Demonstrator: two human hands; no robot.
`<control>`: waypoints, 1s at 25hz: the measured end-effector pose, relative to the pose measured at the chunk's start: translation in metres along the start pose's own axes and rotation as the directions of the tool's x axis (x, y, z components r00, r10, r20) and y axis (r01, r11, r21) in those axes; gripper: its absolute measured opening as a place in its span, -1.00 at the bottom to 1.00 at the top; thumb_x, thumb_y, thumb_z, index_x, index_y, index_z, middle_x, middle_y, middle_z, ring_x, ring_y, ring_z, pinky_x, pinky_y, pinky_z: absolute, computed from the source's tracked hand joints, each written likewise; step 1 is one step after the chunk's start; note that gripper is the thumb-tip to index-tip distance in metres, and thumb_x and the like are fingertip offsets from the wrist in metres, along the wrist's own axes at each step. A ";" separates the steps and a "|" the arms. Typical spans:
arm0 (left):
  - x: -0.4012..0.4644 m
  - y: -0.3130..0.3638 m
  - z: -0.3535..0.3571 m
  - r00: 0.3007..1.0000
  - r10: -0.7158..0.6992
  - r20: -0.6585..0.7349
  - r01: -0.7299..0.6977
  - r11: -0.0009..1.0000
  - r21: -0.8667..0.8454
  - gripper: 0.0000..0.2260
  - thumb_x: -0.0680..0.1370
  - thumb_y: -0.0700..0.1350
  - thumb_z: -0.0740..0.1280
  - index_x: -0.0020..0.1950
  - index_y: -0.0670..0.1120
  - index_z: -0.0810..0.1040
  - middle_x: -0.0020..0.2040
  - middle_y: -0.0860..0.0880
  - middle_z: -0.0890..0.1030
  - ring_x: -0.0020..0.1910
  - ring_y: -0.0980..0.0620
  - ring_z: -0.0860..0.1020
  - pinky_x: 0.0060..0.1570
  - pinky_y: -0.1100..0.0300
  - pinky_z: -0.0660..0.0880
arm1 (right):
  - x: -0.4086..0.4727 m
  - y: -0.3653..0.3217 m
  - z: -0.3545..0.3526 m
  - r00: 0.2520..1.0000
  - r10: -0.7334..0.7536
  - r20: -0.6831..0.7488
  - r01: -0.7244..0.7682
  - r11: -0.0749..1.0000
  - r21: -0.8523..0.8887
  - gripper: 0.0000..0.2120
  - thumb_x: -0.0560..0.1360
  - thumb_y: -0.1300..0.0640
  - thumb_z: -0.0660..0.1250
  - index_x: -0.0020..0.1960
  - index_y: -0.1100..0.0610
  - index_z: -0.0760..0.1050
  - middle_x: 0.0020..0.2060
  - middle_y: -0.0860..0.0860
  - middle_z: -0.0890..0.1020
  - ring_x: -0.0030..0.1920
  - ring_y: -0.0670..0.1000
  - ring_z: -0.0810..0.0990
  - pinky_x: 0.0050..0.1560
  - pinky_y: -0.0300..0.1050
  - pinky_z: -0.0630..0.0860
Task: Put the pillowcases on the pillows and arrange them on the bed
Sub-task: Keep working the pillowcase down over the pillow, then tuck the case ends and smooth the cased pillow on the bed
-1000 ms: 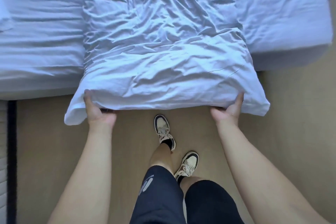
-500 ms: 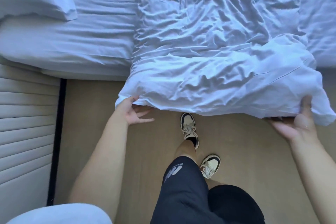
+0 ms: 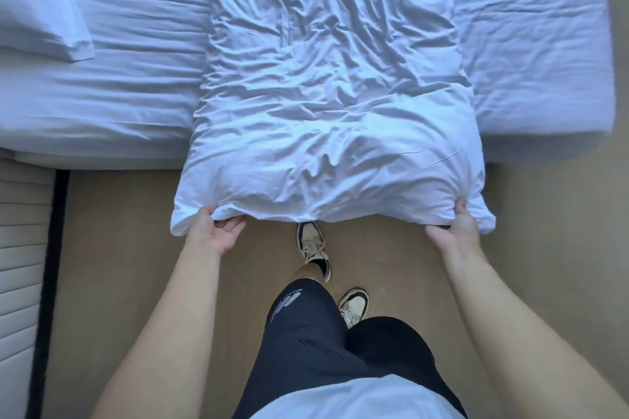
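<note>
White pillowcase [image 3: 326, 153], white bed [image 3: 136, 44], tan floor [image 3: 136, 282], black shorts [image 3: 323, 350], cream-and-black sneakers [image 3: 311, 241].

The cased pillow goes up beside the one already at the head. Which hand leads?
Left, probably. The left hand grips the pillow corner nearer the placed pillow at far left; the right hand holds the opposite corner and can follow.

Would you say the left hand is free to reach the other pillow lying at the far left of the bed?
Probably not yet: the left hand grips the near pillow's edge. The far pillow lies unobstructed.
</note>
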State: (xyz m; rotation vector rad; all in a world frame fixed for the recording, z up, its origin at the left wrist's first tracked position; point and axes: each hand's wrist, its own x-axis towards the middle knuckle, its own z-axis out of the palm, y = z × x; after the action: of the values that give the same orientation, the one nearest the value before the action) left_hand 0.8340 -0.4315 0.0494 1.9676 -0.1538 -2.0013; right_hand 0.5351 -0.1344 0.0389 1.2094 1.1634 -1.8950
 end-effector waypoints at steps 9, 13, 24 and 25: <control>-0.138 0.020 -0.023 0.944 0.278 0.178 -0.298 0.949 0.100 -0.76 0.54 -0.33 0.13 0.16 -0.27 0.49 -0.04 -0.24 0.69 -0.04 -0.24 0.68 0.11 -0.18 0.58 | -0.103 -0.061 -0.024 0.974 -0.167 0.153 0.184 0.977 -0.105 -0.67 0.59 0.00 0.39 0.33 0.06 0.54 0.01 -0.04 0.76 -0.06 -0.03 0.76 -0.19 -0.13 0.67; -0.179 0.006 -0.064 0.907 0.354 0.227 -0.375 0.925 0.057 -0.64 0.48 -0.35 0.14 0.26 -0.28 0.45 0.05 -0.27 0.67 -0.11 -0.22 0.73 -0.15 -0.12 0.66 | -0.144 -0.069 -0.056 0.945 -0.224 0.237 0.246 0.967 -0.066 -0.67 0.60 0.04 0.38 0.33 0.07 0.52 0.07 -0.01 0.74 0.03 -0.01 0.74 -0.14 -0.11 0.67; -0.200 -0.047 -0.114 0.916 0.391 0.086 -0.399 0.908 0.128 -0.70 0.49 -0.31 0.11 0.18 -0.23 0.44 0.02 -0.23 0.58 -0.09 -0.28 0.60 -0.09 -0.18 0.55 | -0.174 -0.057 -0.155 0.972 -0.160 0.174 0.199 0.951 -0.238 -0.38 0.54 -0.14 0.31 0.51 0.13 0.35 0.06 0.00 0.70 -0.02 -0.02 0.69 0.03 -0.01 0.55; -0.200 -0.031 -0.089 0.900 0.420 0.119 -0.432 0.895 0.107 -0.69 0.51 -0.29 0.11 0.22 -0.23 0.44 0.06 -0.26 0.59 -0.10 -0.26 0.60 -0.10 -0.19 0.56 | -0.156 -0.063 -0.135 0.970 -0.207 0.125 0.233 0.937 -0.258 -0.29 0.51 -0.18 0.34 0.55 0.13 0.30 0.19 0.04 0.64 0.03 0.01 0.65 -0.01 -0.02 0.57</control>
State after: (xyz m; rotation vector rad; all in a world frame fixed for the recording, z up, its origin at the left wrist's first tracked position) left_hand 0.9158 -0.3274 0.2265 1.7219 -0.6953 -1.8240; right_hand 0.5984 0.0187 0.1763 0.8595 1.5015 -1.8526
